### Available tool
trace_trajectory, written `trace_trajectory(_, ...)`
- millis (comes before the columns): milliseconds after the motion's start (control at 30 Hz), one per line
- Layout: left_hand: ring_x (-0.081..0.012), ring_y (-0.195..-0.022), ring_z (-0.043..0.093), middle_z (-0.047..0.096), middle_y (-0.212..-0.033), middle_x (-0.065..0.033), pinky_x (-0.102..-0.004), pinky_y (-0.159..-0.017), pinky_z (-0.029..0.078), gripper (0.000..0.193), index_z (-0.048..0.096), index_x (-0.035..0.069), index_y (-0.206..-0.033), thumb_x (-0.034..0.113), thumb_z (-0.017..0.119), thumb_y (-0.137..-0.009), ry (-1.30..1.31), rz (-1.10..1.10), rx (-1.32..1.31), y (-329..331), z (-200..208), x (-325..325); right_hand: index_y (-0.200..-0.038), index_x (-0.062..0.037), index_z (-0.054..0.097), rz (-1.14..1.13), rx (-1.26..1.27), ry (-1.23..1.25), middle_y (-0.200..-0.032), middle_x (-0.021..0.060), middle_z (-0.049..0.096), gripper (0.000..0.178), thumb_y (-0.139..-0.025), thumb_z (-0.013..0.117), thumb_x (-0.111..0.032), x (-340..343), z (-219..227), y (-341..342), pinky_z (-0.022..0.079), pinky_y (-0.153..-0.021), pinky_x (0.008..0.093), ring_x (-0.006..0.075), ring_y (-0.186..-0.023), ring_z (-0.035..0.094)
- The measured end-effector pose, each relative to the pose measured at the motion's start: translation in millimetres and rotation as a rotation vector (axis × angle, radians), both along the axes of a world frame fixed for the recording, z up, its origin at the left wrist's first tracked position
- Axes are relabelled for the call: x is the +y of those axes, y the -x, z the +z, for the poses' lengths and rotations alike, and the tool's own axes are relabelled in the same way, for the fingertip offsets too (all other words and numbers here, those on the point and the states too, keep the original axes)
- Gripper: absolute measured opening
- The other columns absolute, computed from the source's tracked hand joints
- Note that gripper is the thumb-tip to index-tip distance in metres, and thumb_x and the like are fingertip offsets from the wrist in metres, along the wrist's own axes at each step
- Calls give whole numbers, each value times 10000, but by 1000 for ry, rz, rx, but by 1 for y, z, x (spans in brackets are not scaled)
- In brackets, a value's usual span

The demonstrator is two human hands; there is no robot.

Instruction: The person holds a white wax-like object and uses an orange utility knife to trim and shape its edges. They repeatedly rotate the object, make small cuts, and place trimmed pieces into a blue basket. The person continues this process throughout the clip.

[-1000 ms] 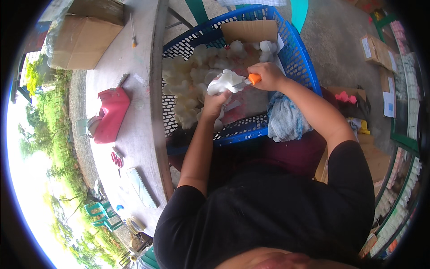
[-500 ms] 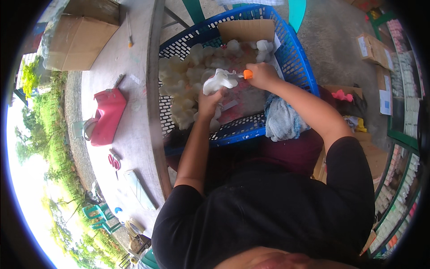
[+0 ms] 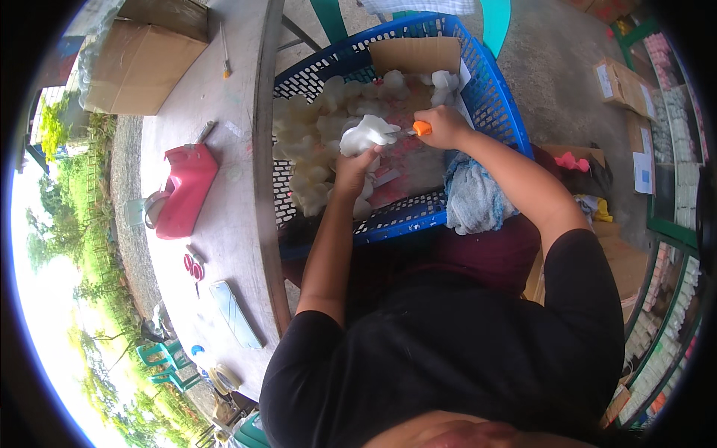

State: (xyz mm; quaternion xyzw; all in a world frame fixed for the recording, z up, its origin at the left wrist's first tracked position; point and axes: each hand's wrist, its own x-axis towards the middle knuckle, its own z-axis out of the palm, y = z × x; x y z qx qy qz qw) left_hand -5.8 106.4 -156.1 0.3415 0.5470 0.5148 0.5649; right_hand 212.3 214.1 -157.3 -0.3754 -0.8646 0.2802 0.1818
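My left hand (image 3: 357, 166) is closed around a white, lobed wax-like piece (image 3: 366, 134) above a blue plastic basket (image 3: 502, 97). In my right hand (image 3: 448, 127) is a small tool with an orange handle (image 3: 423, 128). Its thin shaft points left and meets the right end of the white piece; I cannot tell the tip's shape. Several similar cream-white pieces (image 3: 306, 142) lie heaped in the basket's left part. A pale, pink-stained surface (image 3: 418, 172) shows below my hands. Next to my right forearm, a grey-blue cloth (image 3: 474, 198) hangs over the basket's near rim.
Along the left runs a wooden table (image 3: 246, 149) bearing a pink cut-open container (image 3: 187, 190), red-handled scissors (image 3: 194, 265), a phone (image 3: 235, 313), tape rolls (image 3: 222, 379), a brush (image 3: 225, 56) and a cardboard box (image 3: 146, 60). Shelves (image 3: 676, 149) with small goods and cartons (image 3: 624, 86) stand at the right.
The view has shifted slightly, moving the table and basket a little rightward. Both hands keep their holds; the orange-handled tool stays at the white piece's right end.
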Motion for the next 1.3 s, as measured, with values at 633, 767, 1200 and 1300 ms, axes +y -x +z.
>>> trace_trajectory(633,-128,-897,546,588,-1027,-53,-258,-748,437,494,525,8,-1154,435,486,-908,66,-69,-130,11,-10,0,-809,-128,645,-132,-268,96,-767,123,649,148,-723,620,-245,-7,3,10,493,-675,413,310,-762,632)
trace_trajectory(767,-159,-940,553,566,-1091,-76,-291,-776,460,507,477,12,-1203,427,478,-912,59,-115,-165,16,-14,0,-822,-122,653,-135,-308,137,-794,128,655,165,-728,615,-252,-5,9,9,498,-698,416,309,-785,637)
trace_trajectory(1200,-250,-1090,504,510,-1194,-117,-385,-910,423,637,368,15,-1293,401,589,-838,-76,-248,-258,6,-3,-4,-861,-114,623,-39,-1,61,-772,130,644,198,-720,638,-253,-1,-2,3,486,-655,419,322,-758,627)
trace_trajectory(1300,-231,-1071,517,523,-1180,-110,-364,-898,422,631,382,12,-1286,385,606,-830,-79,-239,-207,7,-10,-3,-774,-98,581,7,67,-46,-716,128,627,141,-704,642,-204,-6,-3,0,476,-616,428,334,-716,618)
